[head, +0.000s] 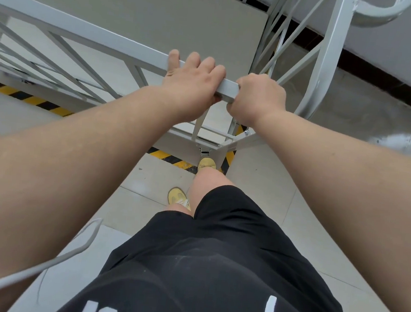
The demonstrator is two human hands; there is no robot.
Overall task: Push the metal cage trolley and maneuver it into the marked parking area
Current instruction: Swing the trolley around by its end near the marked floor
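The grey metal cage trolley (91, 33) fills the upper part of the head view, seen from above, with slanted bars and a pale floor panel inside. My left hand (193, 80) lies over its square top rail, fingers curled across it. At the corner end of that rail my right hand (256, 98) is wrapped tight. Yellow-and-black hazard tape (38, 100) marks the floor under and beside the trolley's base, and another strip (171, 160) shows near its lower corner.
My legs in black shorts and yellow shoes (206, 163) stand just behind the trolley's corner, one shoe touching the tape. A grey wall with a dark skirting (380, 79) runs at the right. A white cable (40, 266) hangs at lower left.
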